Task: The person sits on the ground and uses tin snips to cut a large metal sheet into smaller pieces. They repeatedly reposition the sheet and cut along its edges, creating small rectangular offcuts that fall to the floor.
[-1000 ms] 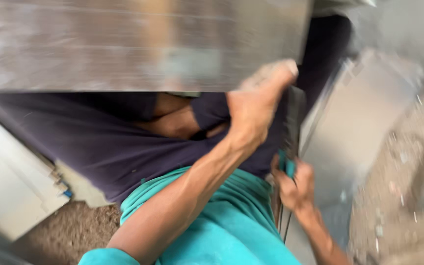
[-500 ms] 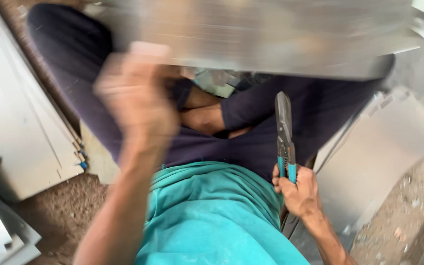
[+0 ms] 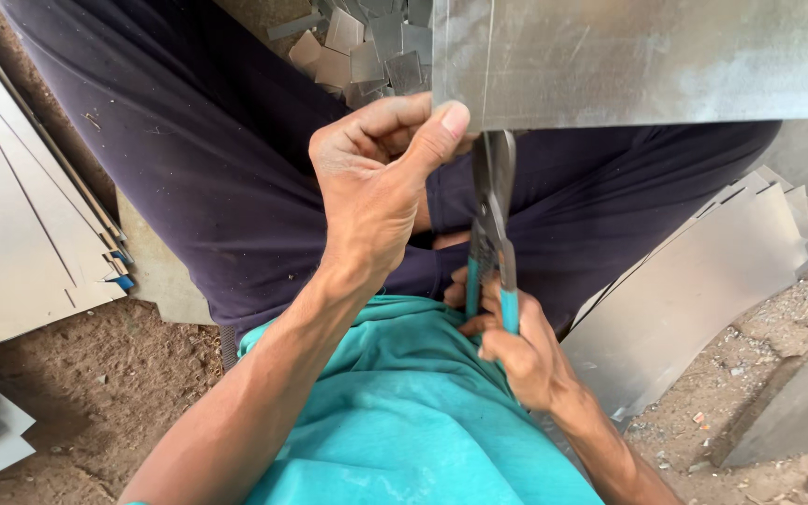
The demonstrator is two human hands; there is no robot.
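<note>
In the middle of the frame, the left hand pinches the metal sheet steady; the right hand fingers squeeze snips biting its edge

Two hands are showing, the left hand and the right hand. One pair of snips with teal handles is showing, and one large metal sheet is sitting above it. Two stacks of cut sheets are lying at the sides, left stack and right stack. Perhaps ten small offcuts are lying in a pile, overlapping too much for counting.
</note>
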